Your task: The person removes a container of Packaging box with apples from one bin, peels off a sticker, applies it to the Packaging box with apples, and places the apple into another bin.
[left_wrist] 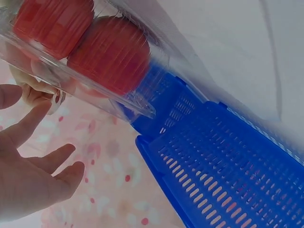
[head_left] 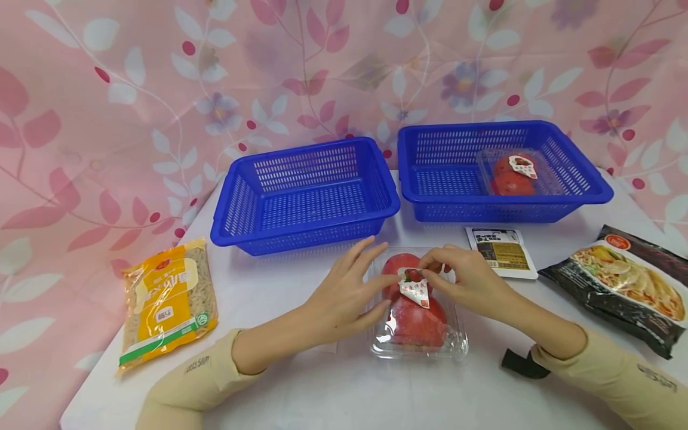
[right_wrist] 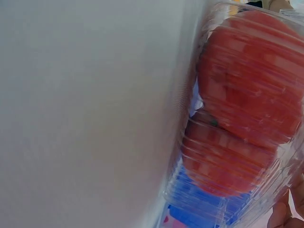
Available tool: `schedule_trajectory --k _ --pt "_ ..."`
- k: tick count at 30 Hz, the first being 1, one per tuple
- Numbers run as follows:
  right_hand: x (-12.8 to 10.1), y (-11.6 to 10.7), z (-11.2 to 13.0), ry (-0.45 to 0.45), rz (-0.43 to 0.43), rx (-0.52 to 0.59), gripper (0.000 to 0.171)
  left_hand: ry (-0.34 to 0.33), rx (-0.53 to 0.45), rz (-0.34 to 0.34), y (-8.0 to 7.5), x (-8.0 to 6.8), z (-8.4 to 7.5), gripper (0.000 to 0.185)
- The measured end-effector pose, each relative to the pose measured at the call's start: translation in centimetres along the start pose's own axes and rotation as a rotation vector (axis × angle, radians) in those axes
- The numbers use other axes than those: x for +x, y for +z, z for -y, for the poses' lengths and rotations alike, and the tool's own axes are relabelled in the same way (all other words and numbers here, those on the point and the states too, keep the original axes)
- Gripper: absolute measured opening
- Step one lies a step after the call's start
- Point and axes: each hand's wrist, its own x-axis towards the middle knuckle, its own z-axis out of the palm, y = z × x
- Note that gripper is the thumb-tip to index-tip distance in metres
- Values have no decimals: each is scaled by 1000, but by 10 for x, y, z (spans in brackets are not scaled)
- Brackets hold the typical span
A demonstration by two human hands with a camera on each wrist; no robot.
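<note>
Right grip (head_left: 461, 276) pinches the label on the tomato box (head_left: 417, 310) mid-counter; left grip (head_left: 344, 292) spread against its side; thin, crushable, better held by its sides

Head view looks down from above; both wrist views closely share the tomato box (head_left: 417, 304).

No legible text on labels or packets (head_left: 168, 298).

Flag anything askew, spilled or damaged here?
Nothing spilled or broken. The tomato box on the table looks intact between the left hand and right hand; its label sits crooked. A black strap lies loose by the right sleeve.
</note>
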Motion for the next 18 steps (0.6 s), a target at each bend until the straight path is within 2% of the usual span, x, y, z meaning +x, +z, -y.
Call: schedule_trajectory --k 5,12,18 --pt "-1 1 -2 1 18 -8 21 -24 -39 47 6 5 -1 29" --pt "-2 1 -5 -28 -8 -50 18 -6 -76 82 12 6 -3 26" --pt "-2 1 -5 -2 -10 -81 12 12 -102 98 11 4 -5 24"
